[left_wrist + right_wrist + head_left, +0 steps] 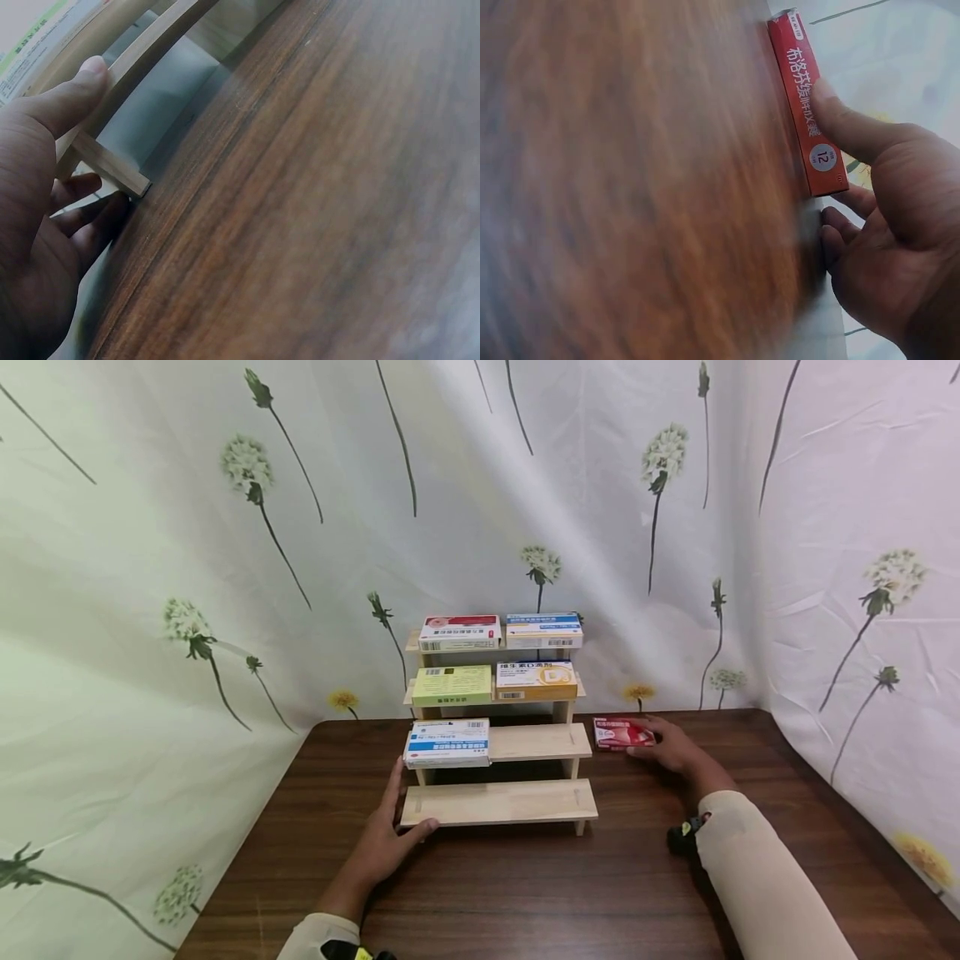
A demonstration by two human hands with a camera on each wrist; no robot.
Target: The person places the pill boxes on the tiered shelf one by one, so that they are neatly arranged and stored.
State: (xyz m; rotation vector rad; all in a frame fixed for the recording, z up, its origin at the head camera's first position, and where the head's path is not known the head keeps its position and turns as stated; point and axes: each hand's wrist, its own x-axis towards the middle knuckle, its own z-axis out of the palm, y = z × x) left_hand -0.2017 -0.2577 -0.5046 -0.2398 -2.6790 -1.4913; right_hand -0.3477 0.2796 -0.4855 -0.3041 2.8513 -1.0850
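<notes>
At the right of the stepped wooden shelf (pixel 498 802), my right hand (pixel 677 752) holds a small red medicine box (pixel 613 734). In the right wrist view the thumb lies against the printed side of the red box (pixel 801 101), and the fingers come round from behind. My left hand (pixel 381 850) grips the left end of the lowest step, its thumb over the front edge. The left wrist view shows the other fingers of that hand (pixel 37 225) curled beside a short shelf leg (pixel 112 165). A white-and-blue medicine box (pixel 448 745) sits just above, on the second step up.
Higher on the shelf lie a green box (pixel 452 685), a white-and-orange box (pixel 536 681), a red-and-white box (pixel 459 633) and another blue-and-white box (pixel 543 632). The shelf stands on a dark wooden table (pixel 525 893). A flower-printed cloth (pixel 465 543) hangs behind and at both sides.
</notes>
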